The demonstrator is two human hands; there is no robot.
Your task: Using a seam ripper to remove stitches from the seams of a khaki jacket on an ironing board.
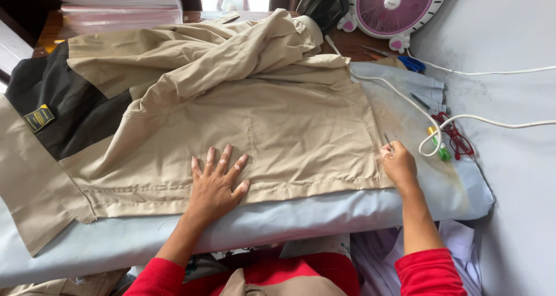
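Note:
A beige garment (278, 122) with black lining at its left lies spread over a padded board with a pale blue cover (324, 212). My left hand (217, 183) rests flat on the beige cloth near its lower hem, fingers spread. At the garment's right edge my right hand (397, 163) pinches the cloth between closed fingertips, with a thin dark pointed thing poking out above them. Both sleeves are red.
A pink fan (392, 6) stands at the back right, next to a dark iron (324, 3). A white cord (428, 119) loops across the board's right end, beside red-framed glasses (457, 139) and a small green thing (443, 153). Stacked pink sheets (119, 9) lie at the back left.

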